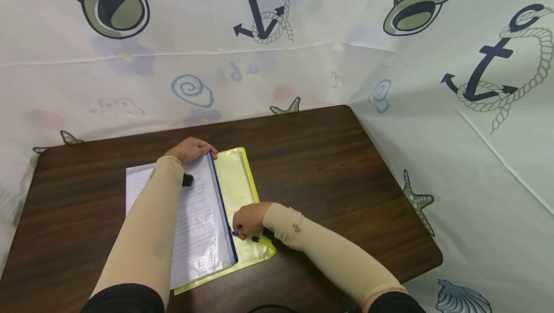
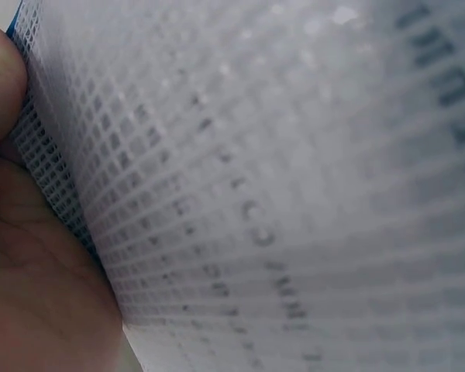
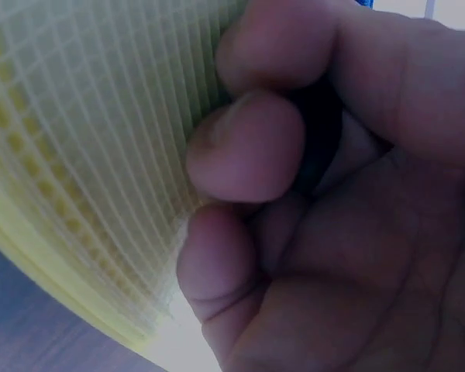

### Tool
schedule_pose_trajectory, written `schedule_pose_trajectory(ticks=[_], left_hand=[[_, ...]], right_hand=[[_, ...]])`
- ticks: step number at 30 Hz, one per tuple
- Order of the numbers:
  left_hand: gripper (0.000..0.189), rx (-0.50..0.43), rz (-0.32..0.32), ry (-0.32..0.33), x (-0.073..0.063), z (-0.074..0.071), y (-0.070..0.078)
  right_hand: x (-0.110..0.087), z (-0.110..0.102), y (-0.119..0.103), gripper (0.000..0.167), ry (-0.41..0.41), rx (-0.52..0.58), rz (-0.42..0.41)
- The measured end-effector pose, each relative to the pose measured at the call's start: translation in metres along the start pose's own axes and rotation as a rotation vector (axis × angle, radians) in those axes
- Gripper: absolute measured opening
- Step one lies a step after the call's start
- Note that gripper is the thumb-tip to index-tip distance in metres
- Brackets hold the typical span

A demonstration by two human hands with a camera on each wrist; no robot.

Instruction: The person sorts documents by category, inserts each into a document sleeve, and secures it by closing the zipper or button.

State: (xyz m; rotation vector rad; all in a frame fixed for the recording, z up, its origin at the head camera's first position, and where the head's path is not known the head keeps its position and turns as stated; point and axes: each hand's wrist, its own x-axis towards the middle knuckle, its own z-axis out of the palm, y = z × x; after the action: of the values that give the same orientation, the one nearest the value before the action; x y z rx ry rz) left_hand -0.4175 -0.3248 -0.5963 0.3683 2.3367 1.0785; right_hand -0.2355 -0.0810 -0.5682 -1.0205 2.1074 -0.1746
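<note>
A clear mesh zip pouch [image 1: 199,221] with a blue zipper edge and printed sheets inside lies over a yellow-edged mesh pouch [image 1: 235,178]. My left hand [image 1: 190,150] grips the blue-edged pouch at its far right corner; in the left wrist view its mesh [image 2: 217,194] bulges beside the fingers. Lower along the blue edge, my right hand [image 1: 250,219] pinches the small blue zipper pull [image 1: 235,233], mostly hidden by the fingers. The right wrist view shows curled fingers [image 3: 252,147] close against the yellow pouch's mesh [image 3: 116,101].
Both pouches lie on a dark wooden table [image 1: 320,169] with rounded corners. A white cloth [image 1: 329,77] printed with anchors and shells hangs behind and to the right. A dark cable [image 1: 272,307] shows at the near edge.
</note>
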Motion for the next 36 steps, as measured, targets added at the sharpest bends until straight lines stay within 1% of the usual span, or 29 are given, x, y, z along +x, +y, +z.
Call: schedule_pose_trajectory(ticks=[3,6,10,12,15,18,25,29,32,36], left_hand=[[0.034,-0.006,-0.007,0.000,-0.001,0.000,0.001],[0.034,-0.006,-0.001,-0.009,0.001,0.000,-0.001],[0.033,0.016,0.016,-0.013,0.004,-0.001,-0.002],[0.034,0.042,0.020,-0.003,0.005,-0.002,-0.002],[0.034,0.053,0.015,0.008,0.005,-0.002,-0.002],[0.034,0.036,0.012,0.002,0.004,-0.002,-0.002],[0.034,0.047,0.011,0.007,0.003,-0.001,-0.002],[0.034,0.066,0.020,0.016,0.002,-0.001,-0.001],[0.034,0.071,0.024,0.018,0.001,0.000,0.000],[0.034,0.045,0.024,0.011,0.001,0.000,0.000]], right_hand=[[-0.003,0.002,-0.003,0.036,0.025,-0.010,0.017],[-0.007,0.008,-0.008,0.037,0.064,-0.067,0.023],[-0.014,0.018,-0.012,0.041,0.074,-0.129,-0.017],[-0.016,0.021,-0.012,0.041,0.065,-0.105,-0.032],[-0.016,0.022,-0.011,0.039,0.055,-0.064,-0.034],[-0.016,0.022,-0.010,0.038,0.035,-0.032,-0.029],[-0.014,0.021,-0.009,0.035,0.021,-0.036,-0.032],[-0.015,0.022,-0.009,0.035,0.039,-0.043,-0.025],[-0.019,0.027,-0.011,0.037,0.060,-0.079,-0.015],[-0.025,0.036,-0.015,0.042,0.063,-0.166,-0.046]])
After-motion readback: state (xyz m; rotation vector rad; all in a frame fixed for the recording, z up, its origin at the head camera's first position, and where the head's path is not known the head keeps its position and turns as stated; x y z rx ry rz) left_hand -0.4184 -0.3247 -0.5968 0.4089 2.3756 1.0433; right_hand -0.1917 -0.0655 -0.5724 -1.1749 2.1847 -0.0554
